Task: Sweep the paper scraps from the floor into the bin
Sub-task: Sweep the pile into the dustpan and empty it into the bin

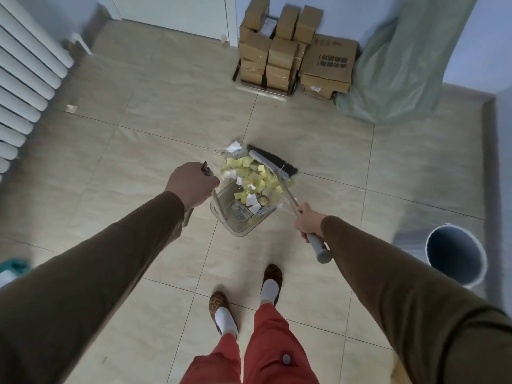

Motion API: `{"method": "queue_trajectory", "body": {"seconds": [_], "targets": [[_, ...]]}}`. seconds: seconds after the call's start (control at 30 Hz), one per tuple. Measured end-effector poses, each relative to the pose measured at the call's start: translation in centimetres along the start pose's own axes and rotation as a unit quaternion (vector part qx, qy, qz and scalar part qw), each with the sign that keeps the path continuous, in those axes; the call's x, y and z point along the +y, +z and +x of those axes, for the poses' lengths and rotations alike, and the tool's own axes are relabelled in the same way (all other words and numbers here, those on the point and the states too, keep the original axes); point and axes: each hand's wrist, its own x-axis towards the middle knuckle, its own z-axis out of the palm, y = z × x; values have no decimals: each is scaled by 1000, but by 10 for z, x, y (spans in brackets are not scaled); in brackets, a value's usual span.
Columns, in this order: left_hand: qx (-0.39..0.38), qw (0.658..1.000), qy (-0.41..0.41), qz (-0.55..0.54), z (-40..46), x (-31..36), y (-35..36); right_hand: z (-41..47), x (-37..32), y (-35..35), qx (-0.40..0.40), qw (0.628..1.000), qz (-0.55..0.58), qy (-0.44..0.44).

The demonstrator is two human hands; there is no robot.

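Note:
A clear beige dustpan rests on the tiled floor in front of my feet, its mouth facing away. Yellow and white paper scraps lie heaped at its mouth and inside it. My left hand is shut on the dustpan's upright handle. My right hand grips the grey handle of a short broom, whose black bristles press against the far side of the scrap pile. A round grey bin with a white liner stands on the floor at my right, apart from the pile.
Stacked cardboard boxes and a pale green plastic sheet line the far wall. A white radiator runs along the left. One stray scrap lies near it. A teal item sits at the left edge.

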Motion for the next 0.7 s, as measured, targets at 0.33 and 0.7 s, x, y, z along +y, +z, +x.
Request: {"method": "queue_trajectory", "body": {"seconds": [0.33,0.7], "targets": [[-35,992,-9,-118,19,34,26,-80,51,14,-57,993,105,-5],[-248,926,-143,-246,16,21,10,-106,63,34,-25,990,136,-26]]}}
